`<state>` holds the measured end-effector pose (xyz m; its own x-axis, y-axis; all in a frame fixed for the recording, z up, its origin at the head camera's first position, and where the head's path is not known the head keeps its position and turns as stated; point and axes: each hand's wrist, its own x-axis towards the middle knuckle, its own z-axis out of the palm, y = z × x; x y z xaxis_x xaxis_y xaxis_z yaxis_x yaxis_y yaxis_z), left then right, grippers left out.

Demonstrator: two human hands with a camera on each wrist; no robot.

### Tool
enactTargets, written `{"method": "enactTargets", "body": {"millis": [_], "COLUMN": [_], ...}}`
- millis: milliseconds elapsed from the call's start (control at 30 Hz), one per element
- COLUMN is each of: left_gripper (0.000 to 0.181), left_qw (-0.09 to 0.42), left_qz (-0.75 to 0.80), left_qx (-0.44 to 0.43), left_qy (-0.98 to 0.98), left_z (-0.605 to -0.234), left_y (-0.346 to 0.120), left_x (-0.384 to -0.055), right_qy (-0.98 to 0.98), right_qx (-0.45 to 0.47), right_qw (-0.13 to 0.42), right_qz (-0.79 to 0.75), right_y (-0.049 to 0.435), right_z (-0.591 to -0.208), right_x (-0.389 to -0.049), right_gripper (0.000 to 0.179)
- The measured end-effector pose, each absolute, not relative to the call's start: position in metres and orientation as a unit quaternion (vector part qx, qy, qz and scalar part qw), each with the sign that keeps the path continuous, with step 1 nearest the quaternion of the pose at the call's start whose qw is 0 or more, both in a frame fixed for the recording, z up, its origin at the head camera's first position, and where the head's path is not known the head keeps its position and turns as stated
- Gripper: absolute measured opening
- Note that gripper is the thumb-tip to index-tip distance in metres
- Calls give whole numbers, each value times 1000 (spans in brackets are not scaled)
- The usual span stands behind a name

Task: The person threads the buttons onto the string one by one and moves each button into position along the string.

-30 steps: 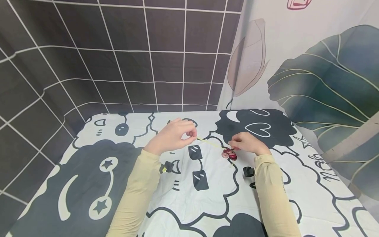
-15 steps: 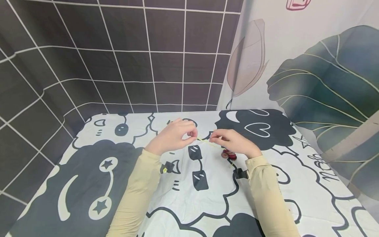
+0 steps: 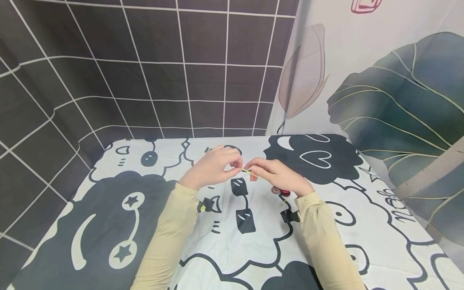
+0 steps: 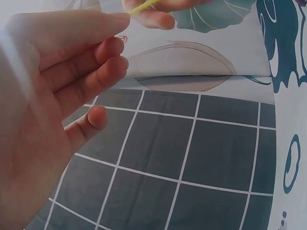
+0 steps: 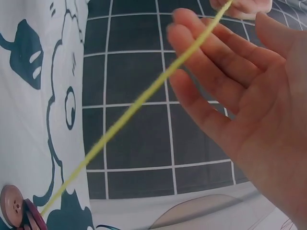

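Note:
My left hand (image 3: 216, 166) pinches a length of yellow yarn (image 3: 250, 173) between thumb and forefinger; its other fingers curl loosely. In the left wrist view the yarn (image 4: 143, 6) leaves the left thumb tip toward the other hand. Close beside it, my right hand (image 3: 275, 174) has its fingertips right at the yarn. The right wrist view shows that hand (image 5: 259, 91) with relaxed, spread fingers, and the yarn (image 5: 144, 98) stretching past them down to the buttons. A dark red button (image 3: 285, 193) and a pinkish button (image 3: 275, 190) show beneath the right hand, which partly hides the bunch.
The hands are over a white cloth (image 3: 224, 249) printed with black cartoon figures. A dark grid-patterned curtain (image 3: 203, 80) rises behind it, and a leaf-print curtain (image 3: 395, 104) hangs at the right. A small black device (image 3: 290, 216) sits by the right wrist.
The right hand has left the buttons and moved left along the yarn until it is beside the left hand. The left hand has stayed in place, still pinching the yarn.

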<state>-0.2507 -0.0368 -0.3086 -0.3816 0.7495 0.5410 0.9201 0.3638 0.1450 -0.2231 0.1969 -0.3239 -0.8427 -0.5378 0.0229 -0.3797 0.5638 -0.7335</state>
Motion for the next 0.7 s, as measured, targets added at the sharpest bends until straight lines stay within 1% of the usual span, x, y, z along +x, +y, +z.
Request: {"method": "enactTargets", "body": {"millis": [233,367,567,700], "left_gripper": [11,11,9,7], "left_qw": [191,186,197,197], "left_qz": [-211,-208,-204,-201], "left_qx": [-519,-520,-529,-526], "left_qy": [-806,-807,-800,-802], "left_z": [-309,-310,-313,-316], "left_y": [-36,-33,-28,-26], "left_x": [-251,-251,-252,-253], "right_qy": [876,882,886,890], "right_qx": [-284,-270,-225,-234], "right_qw": [63,38,32,18], "right_qz": [-385,-383,-404,-392], "right_y": [198,198,198,200], "right_z": [-326,-326,-327,-327], "right_x": [-225,-226,-225,-226], "right_gripper": [15,12,14,10]}}
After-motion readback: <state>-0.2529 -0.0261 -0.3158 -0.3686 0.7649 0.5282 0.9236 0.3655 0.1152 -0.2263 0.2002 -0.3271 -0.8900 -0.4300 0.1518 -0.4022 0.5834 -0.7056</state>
